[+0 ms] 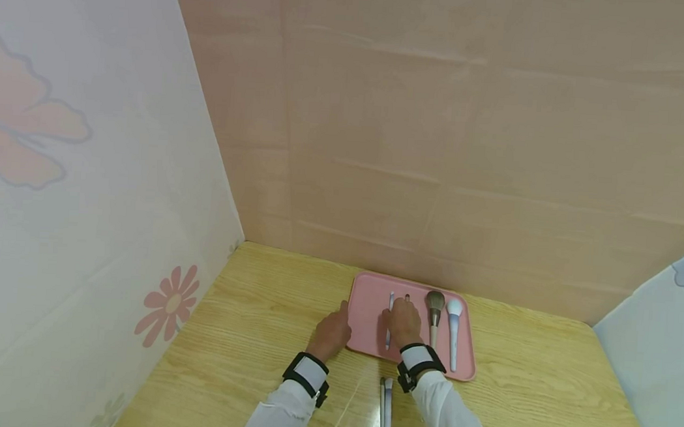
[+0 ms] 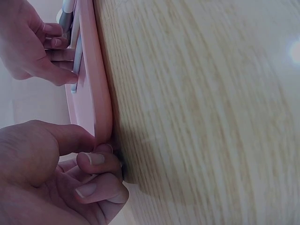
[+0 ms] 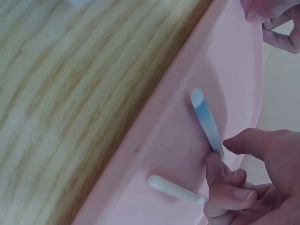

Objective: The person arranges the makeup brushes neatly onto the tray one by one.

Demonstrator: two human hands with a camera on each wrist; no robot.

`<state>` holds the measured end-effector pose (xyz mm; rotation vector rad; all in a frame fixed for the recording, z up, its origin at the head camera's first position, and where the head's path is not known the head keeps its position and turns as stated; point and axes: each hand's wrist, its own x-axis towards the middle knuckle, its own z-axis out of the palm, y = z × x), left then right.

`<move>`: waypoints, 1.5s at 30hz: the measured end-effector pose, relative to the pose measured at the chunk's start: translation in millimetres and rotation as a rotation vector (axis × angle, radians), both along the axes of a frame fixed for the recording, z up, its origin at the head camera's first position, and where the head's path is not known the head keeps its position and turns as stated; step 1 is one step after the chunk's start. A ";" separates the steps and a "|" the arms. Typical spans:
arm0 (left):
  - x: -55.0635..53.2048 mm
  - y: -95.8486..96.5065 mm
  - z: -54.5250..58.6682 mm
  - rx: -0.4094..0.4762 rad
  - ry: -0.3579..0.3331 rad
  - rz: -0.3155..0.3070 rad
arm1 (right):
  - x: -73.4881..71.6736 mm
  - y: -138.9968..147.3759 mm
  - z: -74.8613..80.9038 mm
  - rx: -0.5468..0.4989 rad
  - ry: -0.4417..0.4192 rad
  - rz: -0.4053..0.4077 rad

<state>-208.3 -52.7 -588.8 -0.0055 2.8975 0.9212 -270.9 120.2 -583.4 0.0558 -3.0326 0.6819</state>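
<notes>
My left hand (image 1: 331,334) pinches the left rim of a pink tray (image 1: 368,310) between thumb and curled fingers. Over the tray, my right hand (image 1: 404,322) has thumb and forefinger on either side of a slim makeup brush (image 3: 206,119) with a blue-and-white handle, which lies close on the tray floor. Beside it, a second slim brush with a pale handle (image 3: 173,188) lies partly under the curled fingers; its dark tip (image 1: 407,297) shows past the hand. To the right lie a large brown-haired brush (image 1: 434,304) and a white-haired brush (image 1: 453,331).
Two slim brushes (image 1: 386,412) lie side by side on the wood-grain table (image 1: 252,338), between the forearms and in front of the tray. A beige wall covering (image 1: 440,147) rises behind the tray, and a flower-patterned panel (image 1: 143,195) stands at left.
</notes>
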 end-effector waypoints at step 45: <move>-3.2 -0.8 9.4 -0.033 -0.016 -0.016 | 132.4 45.6 42.8 -0.247 0.082 -0.024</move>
